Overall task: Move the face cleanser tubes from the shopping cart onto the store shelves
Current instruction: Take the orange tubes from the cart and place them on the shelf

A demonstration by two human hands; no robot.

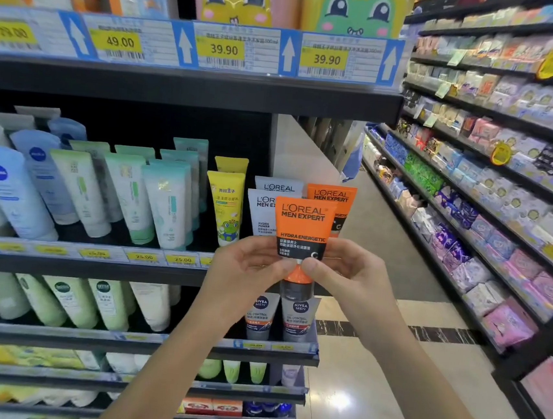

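Observation:
An orange L'Oreal Men Expert cleanser tube (302, 225) stands cap-down, held at its lower part by both hands. My left hand (246, 267) pinches it from the left, my right hand (346, 273) from the right. The tube is in front of the right end of the middle shelf (94, 267). Behind it on that shelf stand two grey L'Oreal tubes (261, 208) and another orange L'Oreal tube (333, 198). The shopping cart is not in view.
Left along the middle shelf stand a yellow kids' tube (226, 208), green-white tubes (164, 205) and blue Nivea tubes (10, 190). Nivea Men tubes (298, 319) stand on the shelf below. An aisle floor (371, 370) runs to the right, past shelves of packaged goods (504, 214).

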